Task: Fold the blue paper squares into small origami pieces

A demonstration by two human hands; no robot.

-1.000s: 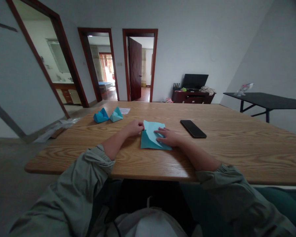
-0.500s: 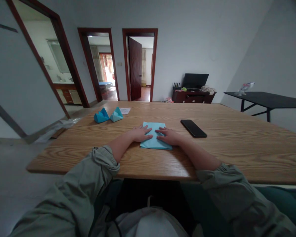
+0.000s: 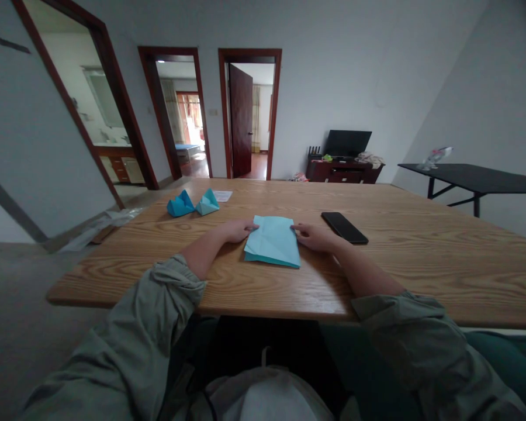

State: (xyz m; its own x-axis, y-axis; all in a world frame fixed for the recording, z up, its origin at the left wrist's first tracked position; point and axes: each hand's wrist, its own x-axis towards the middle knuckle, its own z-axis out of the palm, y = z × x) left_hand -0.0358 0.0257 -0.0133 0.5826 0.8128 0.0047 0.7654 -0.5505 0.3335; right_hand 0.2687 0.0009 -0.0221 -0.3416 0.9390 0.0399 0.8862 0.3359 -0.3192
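Observation:
A folded sheet of light blue paper (image 3: 273,241) lies on the wooden table in front of me, its near edges a little apart so that the layers show. My left hand (image 3: 240,230) pinches its left edge near the far corner. At the opposite edge, my right hand (image 3: 314,236) holds the paper between thumb and fingers. Two folded paper pieces stand beyond my left hand: a darker blue one (image 3: 181,203) and a pale blue one (image 3: 207,202).
A black phone (image 3: 344,227) lies right of my right hand. Behind the folded pieces is a small white slip (image 3: 222,196). The wooden table (image 3: 421,251) ends just before my body. A black table (image 3: 482,176) stands at the far right.
Both hands have moved from lying flat on the paper out to its left and right edges, and now grip it. The paper has shifted slightly and its near edge has lifted open.

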